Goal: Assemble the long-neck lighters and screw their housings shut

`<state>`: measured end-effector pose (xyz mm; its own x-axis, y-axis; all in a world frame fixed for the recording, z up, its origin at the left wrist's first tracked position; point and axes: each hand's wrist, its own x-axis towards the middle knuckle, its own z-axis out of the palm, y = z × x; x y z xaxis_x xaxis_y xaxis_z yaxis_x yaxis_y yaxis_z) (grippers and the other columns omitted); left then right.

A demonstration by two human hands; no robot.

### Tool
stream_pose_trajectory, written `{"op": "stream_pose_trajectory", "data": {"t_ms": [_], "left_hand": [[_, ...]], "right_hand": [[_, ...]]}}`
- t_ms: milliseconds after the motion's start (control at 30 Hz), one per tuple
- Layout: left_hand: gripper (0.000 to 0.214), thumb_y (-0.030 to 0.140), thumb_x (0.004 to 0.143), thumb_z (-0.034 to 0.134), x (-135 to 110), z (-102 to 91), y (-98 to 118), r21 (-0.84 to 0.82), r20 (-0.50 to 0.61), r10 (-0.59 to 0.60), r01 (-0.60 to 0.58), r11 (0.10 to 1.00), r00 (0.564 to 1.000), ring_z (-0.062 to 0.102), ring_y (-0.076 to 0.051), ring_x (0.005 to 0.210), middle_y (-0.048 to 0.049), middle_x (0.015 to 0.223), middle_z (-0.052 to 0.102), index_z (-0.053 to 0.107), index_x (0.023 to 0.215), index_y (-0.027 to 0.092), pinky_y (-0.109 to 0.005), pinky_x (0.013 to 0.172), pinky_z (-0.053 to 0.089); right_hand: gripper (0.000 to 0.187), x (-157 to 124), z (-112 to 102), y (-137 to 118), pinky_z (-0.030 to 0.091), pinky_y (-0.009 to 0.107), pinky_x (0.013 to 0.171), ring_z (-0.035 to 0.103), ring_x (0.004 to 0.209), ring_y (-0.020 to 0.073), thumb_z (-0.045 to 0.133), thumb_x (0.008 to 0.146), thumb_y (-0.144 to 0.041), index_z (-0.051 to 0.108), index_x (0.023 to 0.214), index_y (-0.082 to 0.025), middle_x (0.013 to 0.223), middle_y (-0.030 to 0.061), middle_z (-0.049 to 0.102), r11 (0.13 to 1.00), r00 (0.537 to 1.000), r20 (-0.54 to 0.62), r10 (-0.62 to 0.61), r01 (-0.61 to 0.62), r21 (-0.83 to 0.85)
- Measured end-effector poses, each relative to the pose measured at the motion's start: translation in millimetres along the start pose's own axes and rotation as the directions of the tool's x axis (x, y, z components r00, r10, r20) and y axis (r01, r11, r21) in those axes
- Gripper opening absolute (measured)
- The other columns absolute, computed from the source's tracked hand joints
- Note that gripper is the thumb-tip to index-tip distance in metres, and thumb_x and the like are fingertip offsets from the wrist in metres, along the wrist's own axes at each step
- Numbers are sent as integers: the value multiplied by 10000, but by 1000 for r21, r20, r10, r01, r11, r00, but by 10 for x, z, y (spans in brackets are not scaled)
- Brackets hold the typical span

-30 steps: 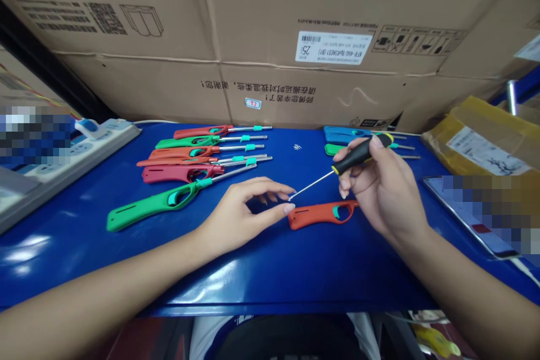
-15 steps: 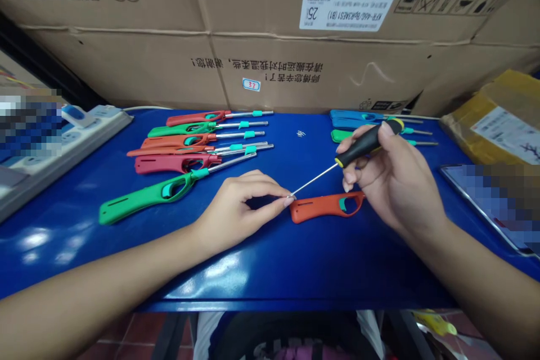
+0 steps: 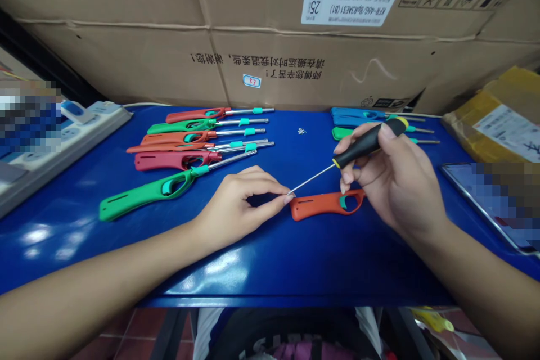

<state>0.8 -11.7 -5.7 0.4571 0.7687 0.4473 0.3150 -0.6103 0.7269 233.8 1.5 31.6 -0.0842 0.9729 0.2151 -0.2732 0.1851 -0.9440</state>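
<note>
Right-hand grip (image 3: 399,185) closed around a black-and-yellow screwdriver (image 3: 360,146), left-hand grip (image 3: 242,202) pinching the tip, orange utility lighter (image 3: 316,207) lying between them on the blue worktop (image 3: 312,270), more lighters (image 3: 164,161) lined up at left, printed cardboard (image 3: 270,45) behind.

Dark clothing (image 3: 240,327) bears pale lettering (image 3: 262,345) and purple print (image 3: 301,350).

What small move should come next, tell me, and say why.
Probably ease the screwdriver tip across to the orange lighter: the right hand grips the tool, the left hand pinches at its tip, and the lighter's handle end lies right beside that pinch.
</note>
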Motion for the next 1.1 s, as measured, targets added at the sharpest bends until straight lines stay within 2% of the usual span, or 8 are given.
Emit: {"op": "stream_pose_trajectory", "data": {"t_ms": [233, 700, 1100], "left_hand": [[95, 164, 904, 723, -6, 0, -8, 5, 11, 3, -3, 1000, 1000, 689, -157, 836, -51, 910, 789, 799, 960, 157, -284, 793, 540], [97, 173, 915, 711, -1, 1, -13, 3, 13, 3, -3, 1000, 1000, 691, -160, 836, -41, 918, 792, 795, 962, 170, -295, 799, 540], [109, 190, 926, 691, -8, 0, -3, 15, 19, 10, -10, 1000, 1000, 701, -179, 831, -43, 910, 795, 793, 962, 202, -319, 784, 558]], "right_hand": [[186, -20, -22, -2, 557, 289, 483, 619, 581, 147, 571, 976, -387, 619, 940, -211, 868, 44, 711, 1000, 999, 27, -26, 26, -1], [189, -30, -32, -12, 550, 296, 486, 605, 577, 153, 515, 978, -359, 626, 921, -217, 871, 48, 715, 1000, 1000, 6, -3, 3, 0], [185, -35, -10, -17, 547, 294, 465, 598, 547, 149, 566, 959, -378, 638, 900, -218, 854, 44, 708, 999, 999, 12, -39, 39, -13]]}}
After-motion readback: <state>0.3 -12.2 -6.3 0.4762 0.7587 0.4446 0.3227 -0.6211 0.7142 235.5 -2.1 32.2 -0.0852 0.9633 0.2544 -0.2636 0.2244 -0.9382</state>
